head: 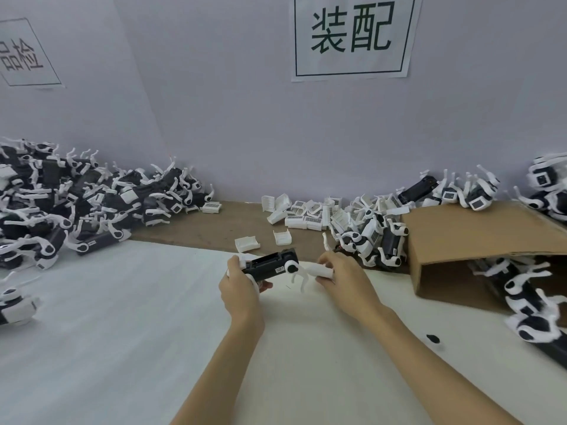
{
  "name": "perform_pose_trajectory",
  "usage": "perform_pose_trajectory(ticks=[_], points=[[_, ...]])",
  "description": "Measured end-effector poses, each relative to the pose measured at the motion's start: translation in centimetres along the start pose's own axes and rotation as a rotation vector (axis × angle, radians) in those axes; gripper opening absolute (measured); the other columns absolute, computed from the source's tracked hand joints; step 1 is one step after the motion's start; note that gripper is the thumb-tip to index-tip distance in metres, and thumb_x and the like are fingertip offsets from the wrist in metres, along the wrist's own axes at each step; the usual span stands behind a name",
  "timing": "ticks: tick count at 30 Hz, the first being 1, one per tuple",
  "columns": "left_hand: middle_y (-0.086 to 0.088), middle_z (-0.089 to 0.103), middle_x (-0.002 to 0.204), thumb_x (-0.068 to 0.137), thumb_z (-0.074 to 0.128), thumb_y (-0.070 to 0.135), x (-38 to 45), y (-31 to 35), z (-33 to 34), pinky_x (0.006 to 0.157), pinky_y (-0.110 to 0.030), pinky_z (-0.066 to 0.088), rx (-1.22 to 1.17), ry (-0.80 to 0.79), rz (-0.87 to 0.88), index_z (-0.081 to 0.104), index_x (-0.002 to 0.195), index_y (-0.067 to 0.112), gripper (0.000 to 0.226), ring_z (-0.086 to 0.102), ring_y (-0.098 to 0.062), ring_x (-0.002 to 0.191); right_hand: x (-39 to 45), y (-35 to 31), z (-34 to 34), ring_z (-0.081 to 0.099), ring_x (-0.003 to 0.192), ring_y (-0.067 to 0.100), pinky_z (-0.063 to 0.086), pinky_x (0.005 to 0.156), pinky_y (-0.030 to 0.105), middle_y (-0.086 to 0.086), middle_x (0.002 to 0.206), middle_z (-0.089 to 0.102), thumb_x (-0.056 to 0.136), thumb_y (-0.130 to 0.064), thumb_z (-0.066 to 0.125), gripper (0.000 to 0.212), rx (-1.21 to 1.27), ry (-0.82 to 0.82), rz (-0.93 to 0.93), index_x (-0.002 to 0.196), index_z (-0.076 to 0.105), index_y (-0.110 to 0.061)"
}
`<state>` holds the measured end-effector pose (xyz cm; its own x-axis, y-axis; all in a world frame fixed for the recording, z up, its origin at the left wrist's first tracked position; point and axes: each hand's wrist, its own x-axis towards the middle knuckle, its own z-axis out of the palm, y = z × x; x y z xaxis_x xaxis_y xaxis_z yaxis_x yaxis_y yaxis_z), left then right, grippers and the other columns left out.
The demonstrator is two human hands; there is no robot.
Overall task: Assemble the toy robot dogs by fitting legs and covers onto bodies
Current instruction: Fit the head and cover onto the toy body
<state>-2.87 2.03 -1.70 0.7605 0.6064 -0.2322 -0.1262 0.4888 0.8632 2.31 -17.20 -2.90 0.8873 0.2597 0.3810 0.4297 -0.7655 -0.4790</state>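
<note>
Toy piles point(76, 204) left, covers point(310, 214) behind — cardboard box point(478, 240) right.

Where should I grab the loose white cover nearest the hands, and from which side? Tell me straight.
Take the cover by its two long outer walls, coming from above. It lies alone on the brown board, apart from the next cover, so fingers have room on both sides. Its ribbed hollow seems to face up, so pinching the walls probably beats pressing the thin middle. The right hand is nearer but holds a white part.

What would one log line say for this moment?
left hand: grips black dog body | right hand: holds white cover | cover: not yet fitted
</note>
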Motion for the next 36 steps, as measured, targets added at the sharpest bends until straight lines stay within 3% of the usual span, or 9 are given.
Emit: perform_pose_trajectory(ticks=[6,11,14,16,18,21,25,31,36], points=[[-0.007,0.073,0.072,0.101,0.054,0.038,-1.1,-0.8,0.5,0.080,-0.042,0.060,0.070,-0.043,-0.043,0.064,0.085,0.014,0.030,0.060,-0.020,0.040,-6.3,1.1,-4.1,0.067,0.077,0.005,0.052,0.067,0.023,-0.016,0.090,0.068,0.089,-0.030,0.081,0.034,0.295,0.121,0.133,0.101,0.052,-0.041],[-0.010,0.075,0.083,0.101,0.054,0.038,-2.5,-1.5,1.4,0.085,-0.041,0.056,0.188,-0.111,-0.044,0.068,0.090,0.011,0.032,0.068,-0.025,0.048,-9.5,1.8,-5.1,0.067,0.067,0.011,0.050,0.064,0.032,0.002,0.091,0.073,0.100,-0.026,0.066,0.012,0.619,0.173,0.325,0.106,0.056,-0.028],[-0.015,0.076,0.092,0.103,0.054,0.038,-3.5,-1.9,1.7,0.061,-0.029,0.056,0.234,-0.154,-0.042,0.069,0.093,0.008,0.034,0.071,-0.029,0.055,-9.7,1.3,-5.1,0.053,0.058,0.008,0.044,0.054,0.024,0.001,0.085,0.070,0.106,-0.045,0.052,0.023,0.932,0.078,0.566,0.103,0.058,-0.023],[-0.014,0.076,0.085,0.104,0.053,0.036,-4.2,-2.0,1.9,0.057,-0.029,0.053,0.239,-0.197,-0.060,0.069,0.087,0.008,0.036,0.070,-0.030,0.054,-9.7,0.9,-5.1,0.054,0.056,0.006,0.041,0.047,0.018,0.002,0.081,0.068,0.108,-0.043,0.046,0.027,1.072,0.090,0.571,0.102,0.059,-0.020],[-0.011,0.076,0.077,0.104,0.052,0.036,-4.9,-2.0,2.2,0.054,-0.028,0.051,0.245,-0.230,-0.080,0.069,0.083,0.009,0.038,0.069,-0.032,0.055,-9.8,0.9,-5.0,0.061,0.063,0.010,0.047,0.053,0.022,0.009,0.089,0.072,0.106,-0.035,0.053,0.013,1.027,0.165,0.487,0.112,0.058,-0.024],[-0.009,0.075,0.071,0.106,0.053,0.037,-5.9,-2.0,2.5,0.040,-0.019,0.041,0.262,-0.259,-0.097,0.068,0.084,0.010,0.038,0.070,-0.036,0.065,-9.9,1.1,-5.0,0.071,0.077,0.014,0.055,0.072,0.028,0.008,0.100,0.074,0.093,-0.028,0.076,0.034,1.041,0.238,0.506,0.124,0.063,-0.023],[-0.010,0.075,0.071,0.107,0.051,0.034,-7.0,-2.3,2.6,0.040,-0.018,0.040,0.330,-0.335,-0.009,0.069,0.081,0.009,0.040,0.069,-0.036,0.062,-9.9,1.6,-5.3,0.065,0.081,0.008,0.051,0.080,0.026,-0.003,0.097,0.075,0.085,-0.021,0.082,0.029,1.243,0.198,0.534,0.113,0.077,-0.013],[-0.018,0.074,0.075,0.107,0.050,0.033,-7.3,-2.7,2.5,0.037,-0.014,0.037,0.343,-0.399,0.020,0.070,0.080,0.007,0.043,0.068,-0.032,0.059,-9.9,1.8,-6.1,0.064,0.071,0.018,0.056,0.067,0.028,0.005,0.082,0.071,0.097,-0.004,0.067,0.034,1.329,0.244,0.490,0.122,0.069,-0.026],[-0.015,0.072,0.072,0.108,0.048,0.036,-7.4,-3.0,2.3,0.045,-0.016,0.039,0.450,-0.445,0.124,0.070,0.086,0.005,0.044,0.067,-0.024,0.057,-10.0,1.7,-6.5,0.075,0.106,0.023,0.052,0.081,0.033,0.014,0.115,0.076,0.099,0.007,0.044,0.058,1.298,0.181,0.447,0.128,0.067,-0.038]])
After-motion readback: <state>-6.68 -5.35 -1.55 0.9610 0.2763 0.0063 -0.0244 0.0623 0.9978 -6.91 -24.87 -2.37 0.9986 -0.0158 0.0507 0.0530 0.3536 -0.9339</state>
